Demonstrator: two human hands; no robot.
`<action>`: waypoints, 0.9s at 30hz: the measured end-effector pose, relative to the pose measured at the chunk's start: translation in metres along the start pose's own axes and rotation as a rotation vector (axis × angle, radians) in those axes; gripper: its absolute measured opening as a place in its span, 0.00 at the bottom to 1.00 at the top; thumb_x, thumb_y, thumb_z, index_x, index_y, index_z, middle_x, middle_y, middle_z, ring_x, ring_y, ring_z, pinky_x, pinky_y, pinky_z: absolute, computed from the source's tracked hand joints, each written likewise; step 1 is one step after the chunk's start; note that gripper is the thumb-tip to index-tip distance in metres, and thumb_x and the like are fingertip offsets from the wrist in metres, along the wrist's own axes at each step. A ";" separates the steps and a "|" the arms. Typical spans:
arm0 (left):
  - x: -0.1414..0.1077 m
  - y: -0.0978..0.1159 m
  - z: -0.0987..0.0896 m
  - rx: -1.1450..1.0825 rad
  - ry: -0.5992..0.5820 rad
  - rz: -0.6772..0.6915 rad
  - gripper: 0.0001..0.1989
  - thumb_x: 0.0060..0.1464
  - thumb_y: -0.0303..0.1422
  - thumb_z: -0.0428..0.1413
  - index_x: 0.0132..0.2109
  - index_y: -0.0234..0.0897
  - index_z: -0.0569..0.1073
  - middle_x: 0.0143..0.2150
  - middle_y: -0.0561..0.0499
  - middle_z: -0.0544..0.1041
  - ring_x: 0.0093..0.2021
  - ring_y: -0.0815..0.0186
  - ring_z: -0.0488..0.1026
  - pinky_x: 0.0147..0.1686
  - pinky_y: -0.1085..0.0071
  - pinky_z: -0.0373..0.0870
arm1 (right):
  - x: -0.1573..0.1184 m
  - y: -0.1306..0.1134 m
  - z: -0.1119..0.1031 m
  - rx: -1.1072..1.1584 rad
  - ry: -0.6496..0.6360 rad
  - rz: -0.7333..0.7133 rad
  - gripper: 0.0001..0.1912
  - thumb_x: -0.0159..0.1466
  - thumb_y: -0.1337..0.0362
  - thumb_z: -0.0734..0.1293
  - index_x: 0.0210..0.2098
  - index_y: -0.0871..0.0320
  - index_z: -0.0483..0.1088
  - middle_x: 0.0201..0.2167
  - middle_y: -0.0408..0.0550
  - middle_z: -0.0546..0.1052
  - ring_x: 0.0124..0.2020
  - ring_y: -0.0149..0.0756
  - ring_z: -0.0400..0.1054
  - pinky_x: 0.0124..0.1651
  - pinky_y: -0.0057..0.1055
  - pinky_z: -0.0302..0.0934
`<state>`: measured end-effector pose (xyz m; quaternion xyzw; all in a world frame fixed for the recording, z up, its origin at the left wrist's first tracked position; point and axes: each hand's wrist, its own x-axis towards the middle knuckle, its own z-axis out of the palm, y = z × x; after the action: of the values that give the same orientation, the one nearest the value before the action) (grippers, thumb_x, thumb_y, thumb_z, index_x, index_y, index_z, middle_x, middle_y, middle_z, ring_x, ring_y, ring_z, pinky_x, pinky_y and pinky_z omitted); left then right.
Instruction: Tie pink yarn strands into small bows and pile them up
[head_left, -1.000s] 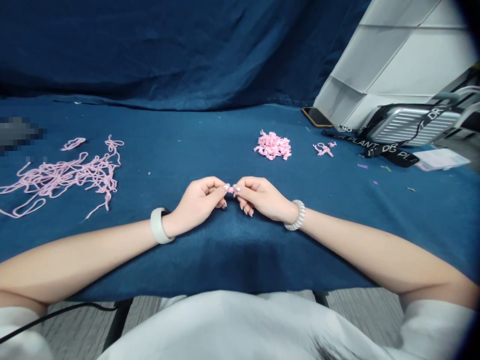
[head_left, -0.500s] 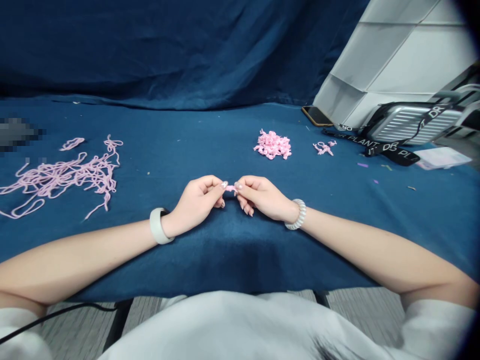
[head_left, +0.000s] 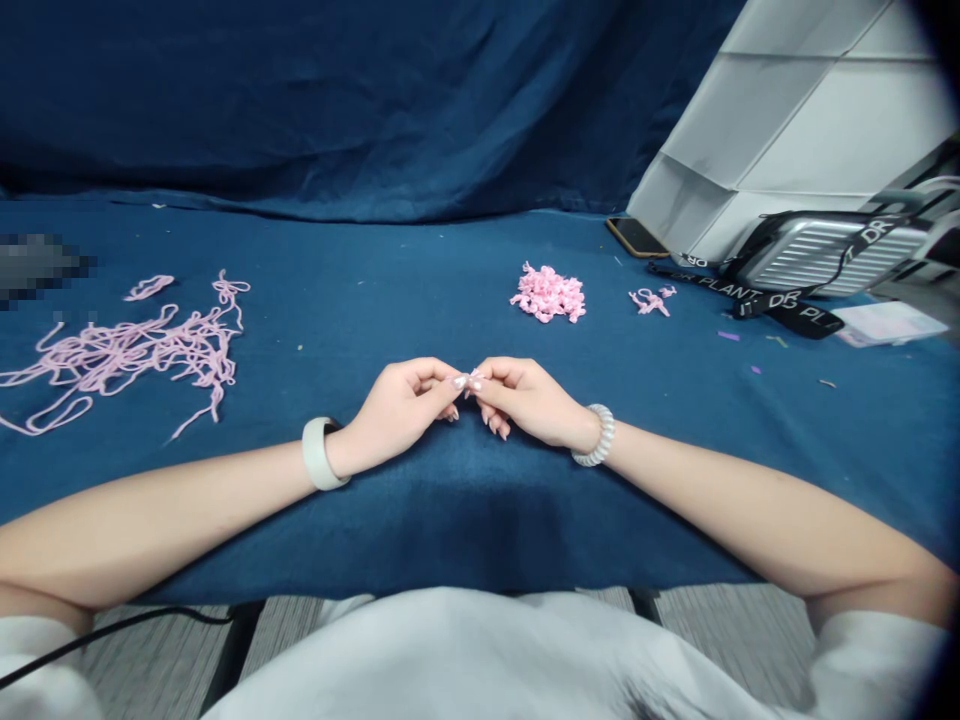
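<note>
My left hand [head_left: 409, 410] and my right hand [head_left: 525, 400] meet fingertip to fingertip over the blue cloth, each closed in a pinch. The pink piece between them is almost wholly hidden by the thumbs and fingers. Beyond my right hand lies a pile of small pink knotted pieces [head_left: 549, 293], with a few looser pink pieces [head_left: 652, 300] to its right. Tangled pale pink yarn [head_left: 142, 350] spreads out on the left, and a small yarn bundle [head_left: 150, 288] rests just behind it.
A phone [head_left: 636, 237] lies at the back right beside a white panelled box [head_left: 787, 120]. Near the right edge are a silver ridged case [head_left: 817, 250], a black lettered strap [head_left: 787, 312] and a pale card [head_left: 892, 322]. Small scraps dot the blue cloth [head_left: 420, 530].
My fingertips have come together, covering the pink piece that showed between them before. The whole view has shifted very slightly.
</note>
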<state>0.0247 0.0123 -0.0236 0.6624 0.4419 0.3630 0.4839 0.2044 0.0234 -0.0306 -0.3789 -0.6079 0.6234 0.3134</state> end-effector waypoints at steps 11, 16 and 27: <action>-0.002 0.001 0.001 0.070 0.058 0.016 0.14 0.56 0.38 0.53 0.28 0.33 0.69 0.20 0.55 0.71 0.22 0.74 0.67 0.26 0.78 0.64 | -0.001 0.000 -0.001 0.051 -0.005 0.003 0.20 0.58 0.48 0.64 0.26 0.60 0.62 0.16 0.37 0.67 0.15 0.21 0.61 0.17 0.18 0.59; -0.001 0.000 0.002 -0.004 0.037 -0.009 0.13 0.55 0.38 0.54 0.29 0.33 0.70 0.21 0.54 0.72 0.23 0.74 0.68 0.27 0.78 0.65 | -0.002 -0.001 0.000 -0.012 0.004 -0.002 0.19 0.58 0.50 0.66 0.28 0.61 0.65 0.16 0.37 0.67 0.15 0.20 0.61 0.17 0.18 0.59; -0.001 -0.004 0.000 -0.198 0.045 -0.067 0.13 0.55 0.41 0.54 0.33 0.34 0.70 0.23 0.54 0.72 0.26 0.71 0.71 0.29 0.76 0.71 | -0.006 0.000 -0.002 0.002 0.036 -0.058 0.17 0.59 0.51 0.66 0.29 0.60 0.64 0.15 0.37 0.67 0.14 0.22 0.60 0.18 0.20 0.57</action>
<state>0.0231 0.0122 -0.0275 0.5879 0.4366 0.4031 0.5489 0.2090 0.0196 -0.0305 -0.3722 -0.6123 0.6077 0.3426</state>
